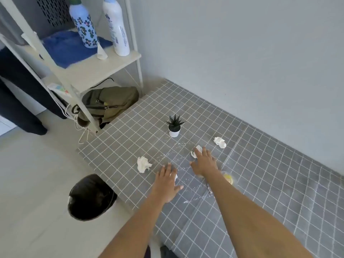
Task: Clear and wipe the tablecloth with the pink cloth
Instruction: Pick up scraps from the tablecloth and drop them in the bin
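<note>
A grey tablecloth (260, 174) with a white grid covers the table. White powder is scattered across its middle. Crumpled white tissues lie on it: one at the left (143, 164), one at the far right (220, 142), and one (197, 151) under the fingertips of my right hand (203, 162). My right hand lies flat with its fingers spread. My left hand (166, 183) also lies flat on the cloth, with a small white scrap (176, 177) at its edge. A yellowish object (228, 178) sits partly hidden behind my right forearm. No pink cloth is in view.
A small potted plant (174, 125) stands on the tablecloth beyond my hands. A bin with a black liner (91, 197) sits on the floor by the table's left edge. A white shelf unit (89, 60) with bottles and a backpack (109, 103) stands at the far left.
</note>
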